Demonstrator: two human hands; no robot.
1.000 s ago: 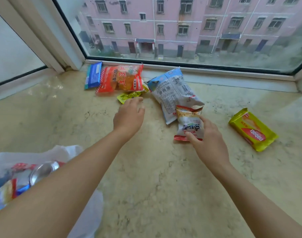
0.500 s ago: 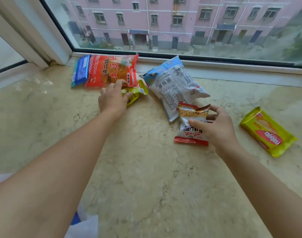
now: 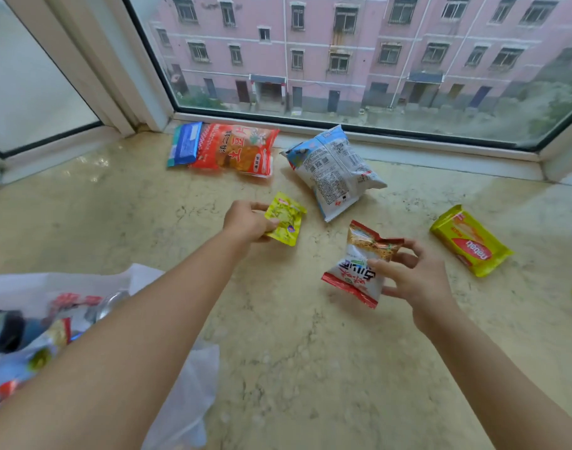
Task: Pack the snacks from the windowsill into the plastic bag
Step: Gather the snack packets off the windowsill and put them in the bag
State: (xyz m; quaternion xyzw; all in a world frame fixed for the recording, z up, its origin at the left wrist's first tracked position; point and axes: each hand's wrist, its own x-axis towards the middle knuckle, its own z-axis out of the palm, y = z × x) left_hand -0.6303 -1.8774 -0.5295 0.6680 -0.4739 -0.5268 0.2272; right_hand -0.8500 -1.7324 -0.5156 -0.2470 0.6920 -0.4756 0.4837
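Windowsill [image 3: 278, 368] open centrally; left hand [image 3: 245, 220] pinches yellow packet [image 3: 286, 219]

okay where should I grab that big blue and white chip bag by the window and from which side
Probably pinch the blue and white bag at its flat sealed near end, coming from the front. Its middle looks puffed and slippery to hold. Both hands are full now, so a hand must be free first.
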